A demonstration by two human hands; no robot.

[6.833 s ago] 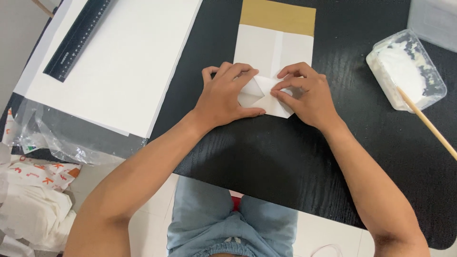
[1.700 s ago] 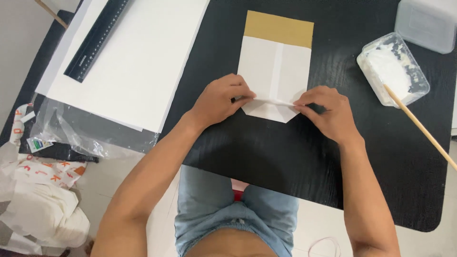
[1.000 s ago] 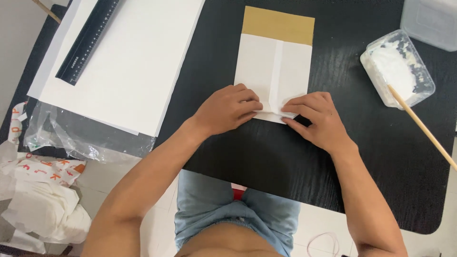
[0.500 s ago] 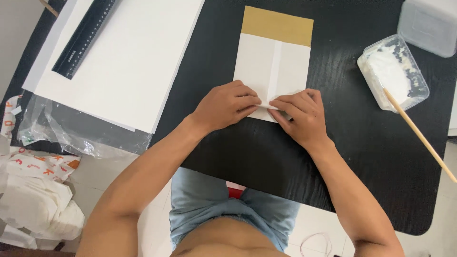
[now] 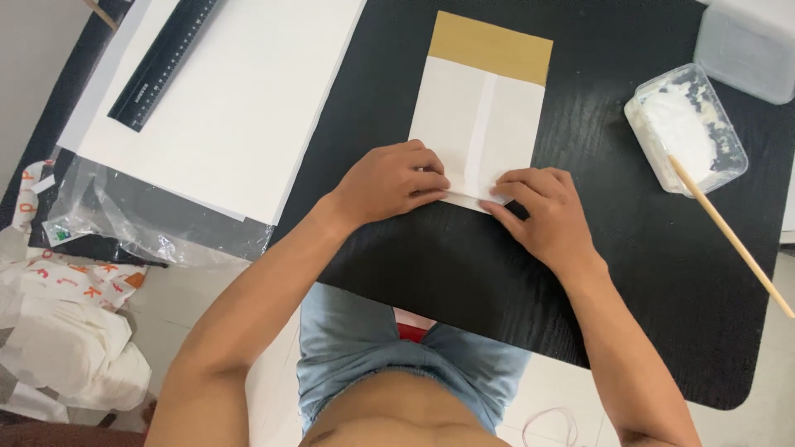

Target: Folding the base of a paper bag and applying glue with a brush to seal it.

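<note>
Folded white paper (image 5: 480, 124) with a brown top flap is pressed flat on the black table (image 5: 613, 273), left of the glue tub (image 5: 686, 128), its near edge under left hand (image 5: 389, 182) and right hand (image 5: 542, 211), fingers flattened, gripping nothing.

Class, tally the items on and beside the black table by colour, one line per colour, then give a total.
White: 3 - folded white paper bag, large white card sheet, white paste in a clear plastic tub
Black: 1 - long black ruler
Tan: 1 - thin wooden stick
Total: 5
</note>
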